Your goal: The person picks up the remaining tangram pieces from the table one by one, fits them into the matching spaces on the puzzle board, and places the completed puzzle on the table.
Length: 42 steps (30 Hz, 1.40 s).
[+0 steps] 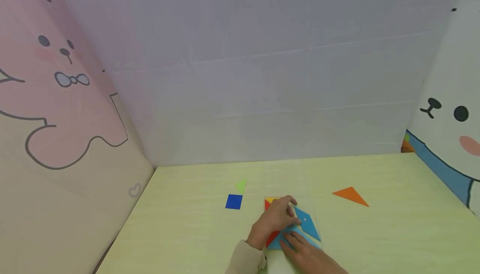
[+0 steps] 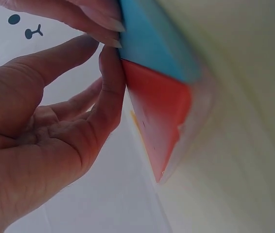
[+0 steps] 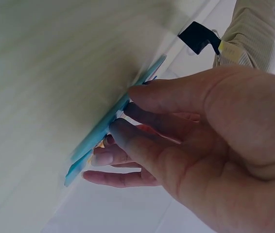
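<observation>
A small tangram tray [image 1: 316, 247] lies on the table under both hands. In it are a large light-blue piece [image 1: 275, 244], a blue parallelogram [image 1: 309, 228], a red piece [image 1: 272, 238] and a yellow piece [image 1: 272, 200], partly covered. My left hand [image 1: 275, 217] arches over the tray, thumb and index finger apart. The left wrist view has its bent fingertips against the light-blue piece [image 2: 152, 39], beside the red piece [image 2: 157, 97]. Loosely bent fingers of my right hand [image 1: 305, 254] rest on the light-blue piece near the tray's front edge.
Left of the tray, a dark-blue square [image 1: 234, 202] lies on the table, with a pale green triangle [image 1: 241, 186] just behind it. An orange triangle [image 1: 351, 195] lies to the right. A white sheet [image 1: 262, 78] hangs behind the table, with printed cloths at both sides.
</observation>
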Available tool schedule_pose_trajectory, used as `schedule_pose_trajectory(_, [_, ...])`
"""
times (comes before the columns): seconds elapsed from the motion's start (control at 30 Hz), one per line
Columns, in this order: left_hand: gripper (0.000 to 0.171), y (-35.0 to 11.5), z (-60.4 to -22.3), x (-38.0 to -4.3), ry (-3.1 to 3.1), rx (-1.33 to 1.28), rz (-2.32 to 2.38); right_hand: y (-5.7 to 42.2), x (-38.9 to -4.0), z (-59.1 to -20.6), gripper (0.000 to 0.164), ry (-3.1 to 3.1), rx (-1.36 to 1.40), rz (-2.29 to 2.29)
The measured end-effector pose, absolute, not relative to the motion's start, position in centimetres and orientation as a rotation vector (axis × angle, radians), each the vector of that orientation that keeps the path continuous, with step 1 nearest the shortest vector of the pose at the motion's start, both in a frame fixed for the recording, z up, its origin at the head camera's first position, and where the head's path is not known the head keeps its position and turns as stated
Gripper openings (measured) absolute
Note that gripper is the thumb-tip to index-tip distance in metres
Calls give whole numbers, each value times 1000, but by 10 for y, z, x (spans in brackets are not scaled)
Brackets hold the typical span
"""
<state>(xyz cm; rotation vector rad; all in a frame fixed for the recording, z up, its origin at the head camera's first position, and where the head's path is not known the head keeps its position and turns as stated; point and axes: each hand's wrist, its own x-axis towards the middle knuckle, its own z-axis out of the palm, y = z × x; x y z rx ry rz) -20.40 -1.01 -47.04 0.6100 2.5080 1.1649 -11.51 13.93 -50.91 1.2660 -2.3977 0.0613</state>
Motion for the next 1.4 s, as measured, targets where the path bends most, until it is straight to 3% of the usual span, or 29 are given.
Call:
schedule_pose_trajectory(0.47, [28, -24, -469, -201, 2548, 723, 1093, 149, -122, -491, 82, -2705, 1374, 372])
schedule_pose_trajectory(0.7, [21, -30, -466, -196, 2609, 808, 1049, 152, -123, -491, 74, -2608, 1369, 338])
schedule_pose_trajectory(0.93, [12, -36, -464, -189, 2705, 861, 941, 156, -122, -481, 31, -2812, 1297, 581])
schedule_pose_trajectory(1.1, [11, -40, -461, -182, 2761, 825, 834, 158, -123, -473, 15, -2837, 1123, 625])
schedule_pose_trajectory(1.4, [28, -50, -463, -163, 2801, 853, 637, 160, -136, -475, 29, -2782, 831, 450])
